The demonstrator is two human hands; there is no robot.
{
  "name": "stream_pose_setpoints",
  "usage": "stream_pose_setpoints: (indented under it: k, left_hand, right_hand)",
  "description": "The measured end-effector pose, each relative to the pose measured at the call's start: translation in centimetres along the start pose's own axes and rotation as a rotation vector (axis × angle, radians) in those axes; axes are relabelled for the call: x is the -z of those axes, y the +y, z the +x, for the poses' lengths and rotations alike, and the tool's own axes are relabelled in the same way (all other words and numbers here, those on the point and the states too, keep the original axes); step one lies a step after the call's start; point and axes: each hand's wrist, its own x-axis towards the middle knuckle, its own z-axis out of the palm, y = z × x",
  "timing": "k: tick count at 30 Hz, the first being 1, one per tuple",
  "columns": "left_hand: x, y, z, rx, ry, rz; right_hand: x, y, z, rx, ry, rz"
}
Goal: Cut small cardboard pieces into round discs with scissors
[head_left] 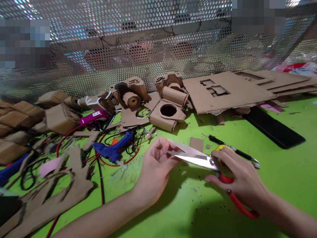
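Observation:
My right hand [237,175] is wrapped round the red and yellow handles of a pair of scissors [198,158], whose blades are slightly parted and point left. The blade tips reach the fingers of my left hand [158,165], which are curled and pinched together. Whatever lies between those fingers is hidden or too small to name. Just beyond the blades, a small square of cardboard [196,144] and a tiny round piece [207,146] lie on the green table [183,205].
Behind are cardboard camera shapes [132,96] and a large cut sheet [230,89]. A blue glue gun [114,147] with cables and cardboard scraps [74,185] lies left. Pens [235,150] and a black phone [274,129] lie right. A perforated metal screen [148,43] stands behind.

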Motion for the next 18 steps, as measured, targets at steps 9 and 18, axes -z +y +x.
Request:
stream_pose_setpoints:
  k: [9,18]
  left_hand:
    - [0.18,-0.31,-0.04,-0.052,0.0,0.032]
    - [0.37,0.31,-0.1,-0.134,0.037,0.232]
  right_hand:
    - [-0.21,0.01,-0.18,0.041,0.042,-0.071]
    - [0.14,0.1,-0.22,0.07,0.006,-0.059]
